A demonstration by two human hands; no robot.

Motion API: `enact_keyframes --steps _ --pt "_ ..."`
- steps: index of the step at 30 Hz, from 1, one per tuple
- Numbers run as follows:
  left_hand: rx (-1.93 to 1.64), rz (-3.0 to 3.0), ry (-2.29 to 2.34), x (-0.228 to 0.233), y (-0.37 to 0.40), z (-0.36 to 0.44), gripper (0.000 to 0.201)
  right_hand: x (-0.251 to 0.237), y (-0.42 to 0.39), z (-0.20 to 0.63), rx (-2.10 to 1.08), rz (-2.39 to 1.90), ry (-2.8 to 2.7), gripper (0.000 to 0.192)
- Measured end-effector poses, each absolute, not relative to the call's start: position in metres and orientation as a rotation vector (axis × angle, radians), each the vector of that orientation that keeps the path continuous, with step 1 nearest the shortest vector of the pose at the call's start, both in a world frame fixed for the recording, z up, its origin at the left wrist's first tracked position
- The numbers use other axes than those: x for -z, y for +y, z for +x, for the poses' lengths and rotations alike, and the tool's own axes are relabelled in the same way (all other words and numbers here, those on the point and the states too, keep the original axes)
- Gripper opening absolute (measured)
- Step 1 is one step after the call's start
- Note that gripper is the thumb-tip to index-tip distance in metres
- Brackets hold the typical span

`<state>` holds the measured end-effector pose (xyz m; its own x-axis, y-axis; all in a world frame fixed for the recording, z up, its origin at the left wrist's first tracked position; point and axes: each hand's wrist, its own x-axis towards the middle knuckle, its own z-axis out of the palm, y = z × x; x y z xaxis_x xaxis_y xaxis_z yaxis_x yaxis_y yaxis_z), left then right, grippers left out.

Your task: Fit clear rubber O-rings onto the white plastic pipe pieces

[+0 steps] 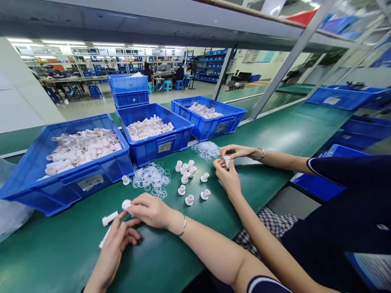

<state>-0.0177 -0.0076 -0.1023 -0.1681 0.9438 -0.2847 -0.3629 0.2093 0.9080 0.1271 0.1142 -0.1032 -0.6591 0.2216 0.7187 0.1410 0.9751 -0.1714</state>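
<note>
My right hand [152,210], with a bracelet at the wrist, pinches a small white plastic flanged fitting [126,204] just above the green tabletop. My left hand [113,246] is closed below it, its fingertips against the same fitting and its other fingers curled. Beside my left hand lies a white flanged tube [110,218]. A second white tube [105,238] is partly hidden behind that hand. Beyond my right hand spreads a pile of thin clear rings [152,179], with a short white fitting [125,180] standing at its left edge.
Blue bins [88,181] full of white tubes line the back of the green table [171,244]. Several short fittings [185,177] stand mid-table near another ring pile [206,150]. On the right, a co-worker's hands [229,173] hold a white fitting. A shelf beam [183,24] runs overhead.
</note>
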Motion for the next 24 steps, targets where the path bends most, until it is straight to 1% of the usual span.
enact_keyframes --steps 2,4,6,8,11,17,21,24 --pt "-1.307 1.026 1.490 0.100 -0.011 -0.025 0.058 0.099 0.120 0.132 -0.198 -0.327 -2.213 0.020" --pt "-1.220 1.448 1.791 0.105 -0.010 -0.037 0.057 0.096 0.125 0.135 -0.263 -0.383 -2.164 0.022" --pt "-1.023 1.775 2.047 0.115 -0.005 -0.048 0.049 0.095 0.128 0.137 -0.317 -0.415 -2.134 0.025" --pt "-0.808 1.928 2.158 0.127 0.000 -0.056 0.041 0.094 0.129 0.138 -0.360 -0.412 -2.138 0.026" --pt "-0.681 1.954 2.166 0.139 0.005 -0.060 0.034 0.085 0.127 0.143 -0.387 -0.405 -2.221 0.026" --pt "-0.792 1.993 2.063 0.144 0.004 -0.059 0.023 0.043 0.111 0.176 -0.380 -0.629 -2.200 0.027" --pt "-0.900 1.982 1.955 0.144 0.003 -0.059 0.028 0.021 0.094 0.208 -0.341 -0.820 -2.153 0.024" --pt "-0.954 1.949 1.902 0.142 0.002 -0.058 0.029 0.013 0.092 0.240 -0.272 -1.009 -2.085 0.028"
